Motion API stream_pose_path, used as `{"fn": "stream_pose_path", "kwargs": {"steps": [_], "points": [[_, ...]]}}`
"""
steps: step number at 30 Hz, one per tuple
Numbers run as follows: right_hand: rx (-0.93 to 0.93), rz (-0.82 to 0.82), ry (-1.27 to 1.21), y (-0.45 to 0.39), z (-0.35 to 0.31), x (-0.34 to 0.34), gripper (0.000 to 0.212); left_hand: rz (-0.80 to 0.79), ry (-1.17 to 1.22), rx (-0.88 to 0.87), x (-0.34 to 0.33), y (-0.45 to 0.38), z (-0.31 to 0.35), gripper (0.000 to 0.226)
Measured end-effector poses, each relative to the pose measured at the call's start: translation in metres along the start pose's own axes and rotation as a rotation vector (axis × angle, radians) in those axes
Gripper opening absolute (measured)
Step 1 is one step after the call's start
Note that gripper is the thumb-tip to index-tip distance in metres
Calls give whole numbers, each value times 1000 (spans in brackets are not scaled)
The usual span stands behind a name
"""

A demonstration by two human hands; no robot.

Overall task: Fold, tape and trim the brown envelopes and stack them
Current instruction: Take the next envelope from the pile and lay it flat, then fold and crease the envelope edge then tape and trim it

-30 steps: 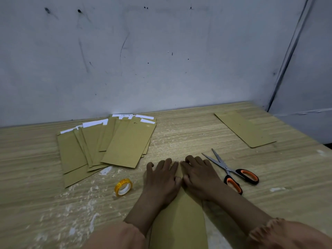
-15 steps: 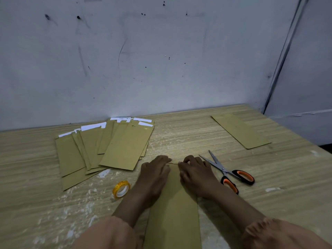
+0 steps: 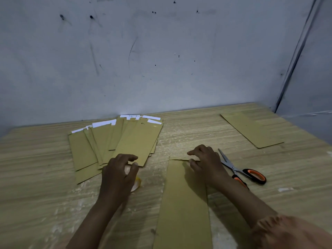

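A long brown envelope (image 3: 183,203) lies lengthwise on the wooden table (image 3: 197,133) in front of me. My right hand (image 3: 206,162) sits at its far end, with curled fingers and thumb holding the folded top edge. My left hand (image 3: 118,175) is off the envelope to the left, fingers loosely curved above the yellow tape roll (image 3: 138,183), which it mostly hides. Orange-handled scissors (image 3: 239,169) lie just right of my right hand. A fanned pile of brown envelopes (image 3: 136,141) with white strips at their far ends lies at the back left.
A single brown envelope (image 3: 251,130) lies at the far right of the table. A scuffed grey wall stands right behind the table. White flecks and smears mark the wood near the tape and at the right.
My left hand left the envelope's top edge and moved left over the tape roll. My right hand stayed on the folded edge.
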State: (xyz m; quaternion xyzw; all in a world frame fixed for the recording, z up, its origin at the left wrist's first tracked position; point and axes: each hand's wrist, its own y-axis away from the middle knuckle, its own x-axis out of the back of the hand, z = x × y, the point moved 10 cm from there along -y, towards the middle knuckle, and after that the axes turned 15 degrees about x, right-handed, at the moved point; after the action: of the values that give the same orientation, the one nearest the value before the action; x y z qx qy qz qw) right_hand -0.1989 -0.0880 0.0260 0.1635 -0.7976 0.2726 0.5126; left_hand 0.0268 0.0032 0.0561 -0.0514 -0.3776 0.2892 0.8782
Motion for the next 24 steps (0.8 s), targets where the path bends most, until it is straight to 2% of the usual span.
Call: {"fn": "stream_pose_path", "kwargs": {"steps": [6,9,12,14,16,21,24], "points": [[92,5,-155,-3,-45,-16,30,11,-22,106,11,9,-36,35],[145,-50,-214,-7,-69,-30,29,-46,-24,124,8,13,-40,5],[157,-97,-273,-12,-84,-41,27,-87,-38,131,3,18,-44,19],[151,-118,-300,-13,-88,-46,27,-131,-59,142,-1,19,-46,12],[151,-125,-294,-14,-90,-47,28,-162,-86,148,-6,22,-47,19],[127,-124,-293,-12,-86,-47,28,-155,-144,114,-4,23,-42,9],[123,-111,-311,-10,-82,-45,28,-212,-177,87,-11,22,-38,17]]}}
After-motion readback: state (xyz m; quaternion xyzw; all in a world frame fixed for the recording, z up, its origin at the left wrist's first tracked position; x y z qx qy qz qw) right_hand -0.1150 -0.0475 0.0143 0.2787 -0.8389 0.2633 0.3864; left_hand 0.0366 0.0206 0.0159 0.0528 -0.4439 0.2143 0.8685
